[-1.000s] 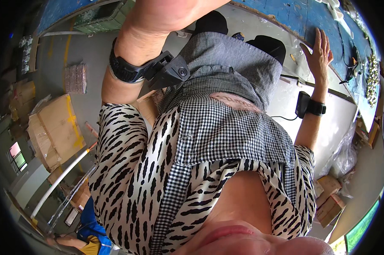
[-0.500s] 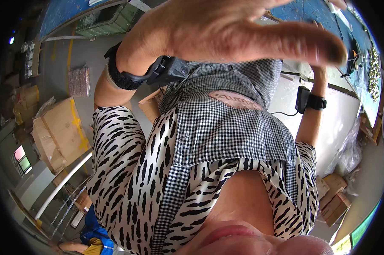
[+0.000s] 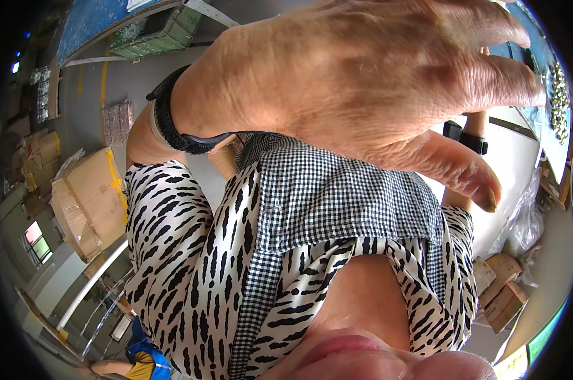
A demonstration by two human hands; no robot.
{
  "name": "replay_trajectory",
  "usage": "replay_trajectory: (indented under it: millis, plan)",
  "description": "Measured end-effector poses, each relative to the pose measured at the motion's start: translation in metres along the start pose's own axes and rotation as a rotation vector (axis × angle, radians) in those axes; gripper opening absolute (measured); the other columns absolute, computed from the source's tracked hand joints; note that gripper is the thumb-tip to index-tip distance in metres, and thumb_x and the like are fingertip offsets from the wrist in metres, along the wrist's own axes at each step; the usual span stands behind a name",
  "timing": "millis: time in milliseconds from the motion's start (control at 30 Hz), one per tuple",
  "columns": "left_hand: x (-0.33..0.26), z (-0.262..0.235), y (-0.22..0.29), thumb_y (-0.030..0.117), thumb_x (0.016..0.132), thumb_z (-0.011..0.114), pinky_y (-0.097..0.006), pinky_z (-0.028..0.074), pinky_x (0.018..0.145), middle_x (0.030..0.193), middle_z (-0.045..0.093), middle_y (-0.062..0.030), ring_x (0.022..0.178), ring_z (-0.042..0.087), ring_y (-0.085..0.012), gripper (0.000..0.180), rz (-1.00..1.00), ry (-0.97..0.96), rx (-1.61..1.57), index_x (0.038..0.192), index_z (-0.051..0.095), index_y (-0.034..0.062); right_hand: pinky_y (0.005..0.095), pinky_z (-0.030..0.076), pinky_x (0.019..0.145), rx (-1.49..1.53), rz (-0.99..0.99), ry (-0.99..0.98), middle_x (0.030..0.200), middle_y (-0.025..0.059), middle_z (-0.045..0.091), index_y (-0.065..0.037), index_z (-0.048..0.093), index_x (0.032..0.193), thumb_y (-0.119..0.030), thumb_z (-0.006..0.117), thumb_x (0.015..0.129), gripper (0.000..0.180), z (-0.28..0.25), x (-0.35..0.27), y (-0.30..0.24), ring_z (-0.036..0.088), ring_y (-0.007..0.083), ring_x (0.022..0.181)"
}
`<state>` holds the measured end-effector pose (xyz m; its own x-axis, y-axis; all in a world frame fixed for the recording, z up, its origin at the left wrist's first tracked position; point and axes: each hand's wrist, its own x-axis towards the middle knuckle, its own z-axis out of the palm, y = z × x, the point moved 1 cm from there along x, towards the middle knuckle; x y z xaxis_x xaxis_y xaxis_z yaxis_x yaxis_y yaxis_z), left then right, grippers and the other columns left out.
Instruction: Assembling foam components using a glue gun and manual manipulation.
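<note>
Closer to the lens than before, left hand point(image 3: 362, 82) spread and empty; right hand's state hidden behind it

right hand hidden, left hand point(image 3: 375, 82) fingertips cropped

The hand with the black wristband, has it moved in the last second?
Yes. The left hand has swung rightward and nearer the camera. Judged against the checkered cloth, it now spreads open right above it, hiding what showed there.
</note>
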<state>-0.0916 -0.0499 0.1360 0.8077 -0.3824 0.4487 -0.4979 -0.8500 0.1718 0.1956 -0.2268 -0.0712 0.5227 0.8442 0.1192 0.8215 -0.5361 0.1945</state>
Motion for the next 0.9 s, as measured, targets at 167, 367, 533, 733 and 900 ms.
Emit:
replay_trajectory:
  millis: [167,367,533,733,900]
  plan:
    - [0.005,0.006,0.002,0.026,0.080,0.067,-0.036,0.038,0.099,0.125,0.053,-0.0157,0.114,0.051,-0.0309,0.052,0.026,0.008,0.020,0.123,0.052,0.0023,0.0527,0.028,0.099,0.047,-0.031,0.312,0.126,0.0125,0.055,-0.015,0.052,0.128,-0.034,0.066,0.082,0.052,0.005,0.006,-0.003,0.045,0.0295,0.123]
    - [0.001,0.023,-0.051,0.023,0.078,0.070,-0.037,0.040,0.098,0.120,0.057,-0.0160,0.112,0.053,-0.0310,0.048,-0.235,-0.403,-0.670,0.118,0.056,0.0009,0.0553,0.027,0.104,0.364,0.176,0.025,0.147,0.0181,0.024,-0.013,0.032,0.141,-0.035,0.080,0.067,0.091,-0.033,-0.001,0.010,0.029,0.0389,0.133]
    - [0.008,0.062,-0.086,0.022,0.084,0.065,-0.036,0.041,0.096,0.120,0.057,-0.0174,0.113,0.054,-0.0313,0.042,-0.553,-0.245,-0.113,0.118,0.055,0.0008,0.0452,0.028,0.106,1.759,0.203,0.307,0.144,0.0135,0.036,-0.007,0.039,0.138,-0.039,0.063,0.086,0.066,-0.088,-0.022,0.078,0.031,0.0284,0.134]
    - [-0.002,0.095,-0.087,0.015,0.087,0.062,-0.039,0.032,0.105,0.129,0.053,-0.0129,0.128,0.040,-0.0305,0.038,-0.621,-0.149,0.007,0.122,0.055,0.0055,0.0456,0.030,0.106,3.079,-0.372,0.592,0.142,0.0142,0.038,-0.006,0.043,0.134,-0.041,0.057,0.089,0.058,-0.141,-0.048,0.099,0.030,0.0271,0.135]
    - [-0.010,0.106,-0.094,0.017,0.088,0.061,-0.039,0.030,0.106,0.131,0.052,-0.0102,0.131,0.037,-0.0289,0.036,-0.547,-0.141,0.021,0.122,0.055,0.0055,0.0469,0.030,0.106,2.989,-0.448,0.672,0.147,0.0127,0.031,-0.009,0.040,0.138,-0.048,0.053,0.090,0.063,-0.179,-0.058,0.091,0.027,0.0260,0.137]
